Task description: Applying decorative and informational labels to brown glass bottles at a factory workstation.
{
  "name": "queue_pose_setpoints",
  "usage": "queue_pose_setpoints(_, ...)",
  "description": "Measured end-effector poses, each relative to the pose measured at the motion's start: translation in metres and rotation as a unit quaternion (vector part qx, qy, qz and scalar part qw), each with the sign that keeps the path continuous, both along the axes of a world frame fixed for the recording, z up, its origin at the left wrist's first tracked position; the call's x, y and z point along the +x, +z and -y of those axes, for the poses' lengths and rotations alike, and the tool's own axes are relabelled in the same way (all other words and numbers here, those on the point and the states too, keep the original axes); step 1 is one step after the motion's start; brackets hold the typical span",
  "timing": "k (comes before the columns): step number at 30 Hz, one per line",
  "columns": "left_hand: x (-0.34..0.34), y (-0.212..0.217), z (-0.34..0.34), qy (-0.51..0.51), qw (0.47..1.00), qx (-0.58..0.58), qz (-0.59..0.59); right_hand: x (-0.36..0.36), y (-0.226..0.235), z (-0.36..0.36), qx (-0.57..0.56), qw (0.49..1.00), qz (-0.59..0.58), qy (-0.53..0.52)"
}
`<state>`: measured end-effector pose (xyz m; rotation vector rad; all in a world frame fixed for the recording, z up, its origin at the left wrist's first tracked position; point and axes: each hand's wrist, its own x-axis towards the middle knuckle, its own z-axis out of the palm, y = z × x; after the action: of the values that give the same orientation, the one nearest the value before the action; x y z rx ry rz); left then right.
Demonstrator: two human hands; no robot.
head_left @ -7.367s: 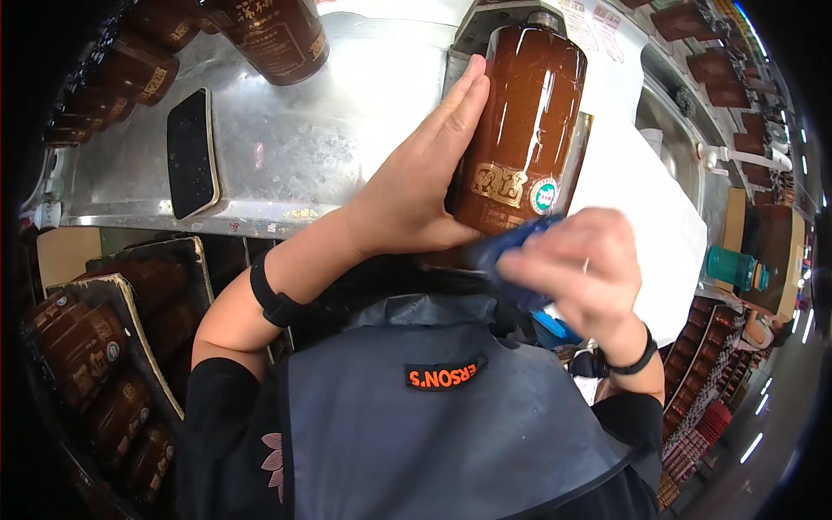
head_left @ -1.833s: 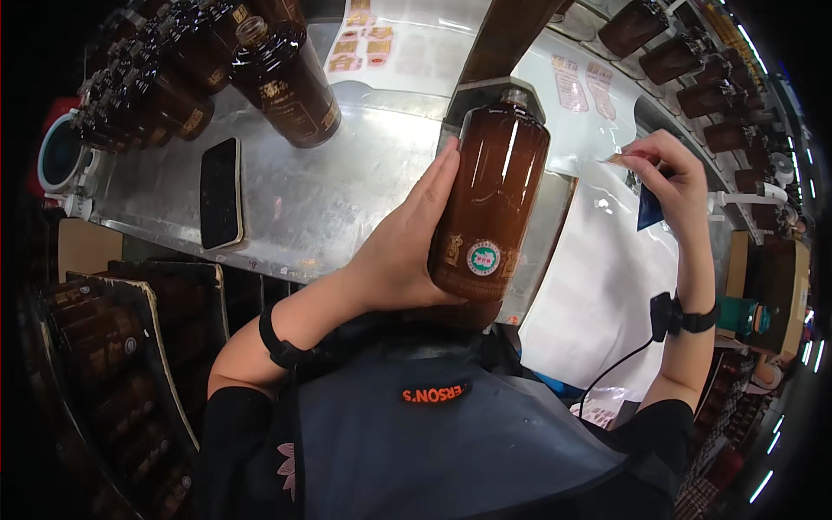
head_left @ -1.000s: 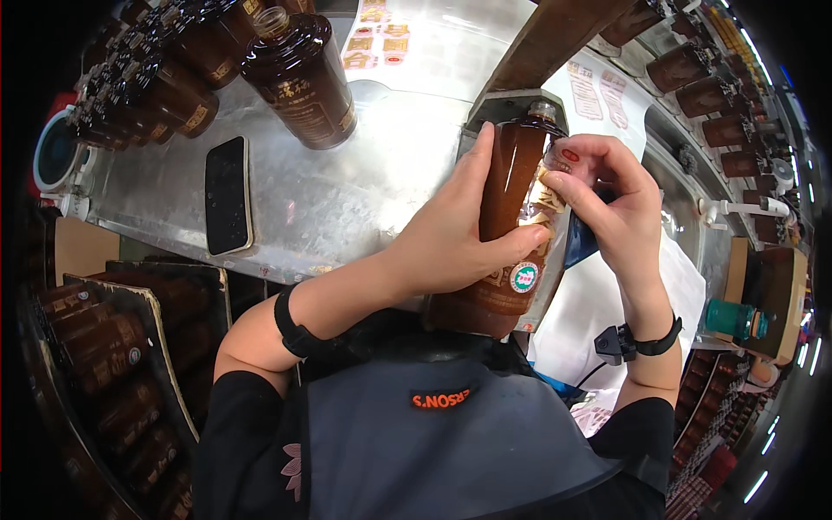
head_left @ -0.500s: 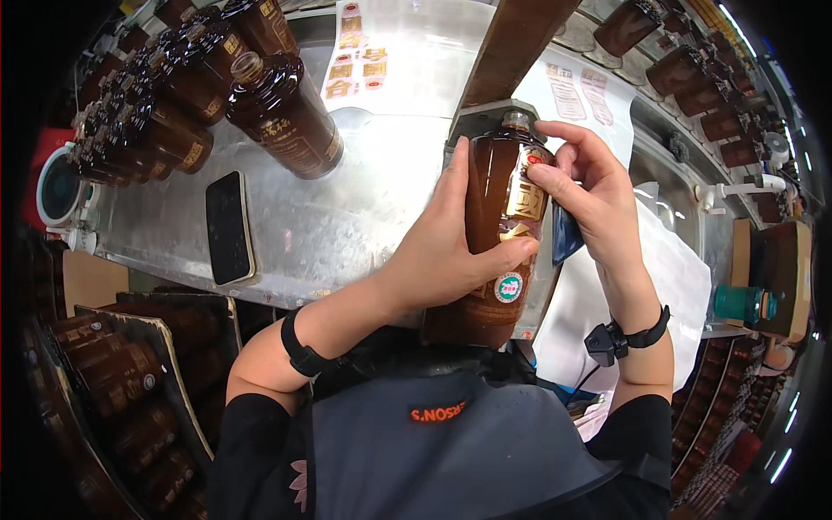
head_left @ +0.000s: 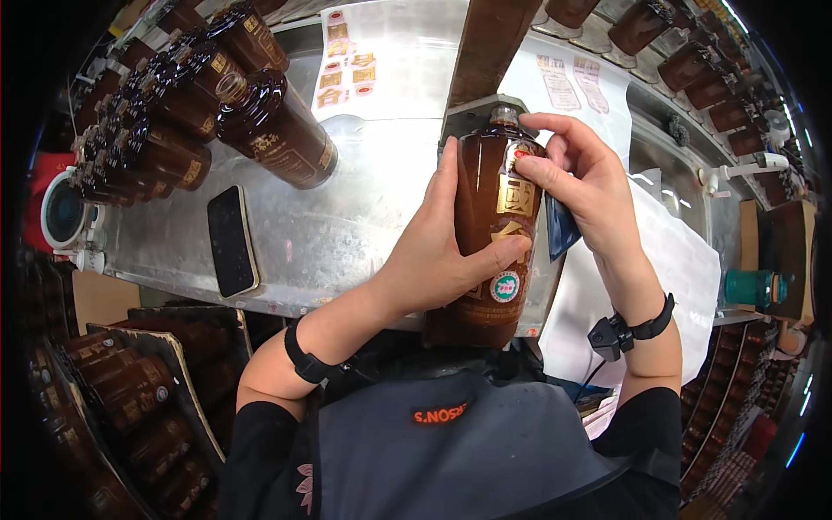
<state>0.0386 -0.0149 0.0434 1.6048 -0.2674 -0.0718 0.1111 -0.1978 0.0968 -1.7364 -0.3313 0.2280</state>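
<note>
A brown glass bottle (head_left: 481, 186) with gold lettering and a round green-and-white sticker (head_left: 504, 286) leans toward me, its uncapped-looking neck pointing away. My left hand (head_left: 446, 238) is closed around its body, fingers along the left side and thumb across the gold characters. At the bottle's shoulder, my right hand (head_left: 585, 178) presses its thumb on a small red-and-gold label (head_left: 522, 154). The right index finger curves near the neck, and the other fingers are bent and partly hidden. A dark blue piece (head_left: 562, 230), its kind unclear, shows just below the right palm.
On the metal table (head_left: 347, 217) lies a black phone (head_left: 230, 243). Behind it stand a single brown bottle (head_left: 282, 134) and several more. Label sheets (head_left: 347, 74) lie at the back, beside a brown upright post (head_left: 485, 43). White paper (head_left: 641, 295) covers the right side.
The view has shifted slightly, moving the bottle and tabletop things a little left in the picture. The bottle's gold lettering faces me a bit more. Both hands keep their places on it.
</note>
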Motion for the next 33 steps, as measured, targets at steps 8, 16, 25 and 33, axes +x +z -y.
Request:
queue_pose_setpoints(8, 0.0, 0.002, 0.0, -0.013, 1.0, -0.016, -0.008, 0.001, -0.001, 0.0, -0.001, 1.0, 0.003, 0.008)
queue_pose_setpoints(16, -0.001, 0.002, -0.001, -0.011, 1.0, 0.016, -0.002, 0.001, -0.003, 0.001, 0.016, 1.0, -0.005, 0.008)
queue_pose_setpoints(25, 0.003, 0.015, -0.005, -0.014, 0.996, -0.054, -0.063, -0.007, -0.001, 0.011, 0.05, 0.994, -0.091, -0.034)
queue_pose_setpoints(33, 0.03, 0.023, 0.003, 0.031, 0.985, -0.107, -0.133, -0.06, -0.026, 0.013, 0.026, 0.989, -0.146, -0.016)
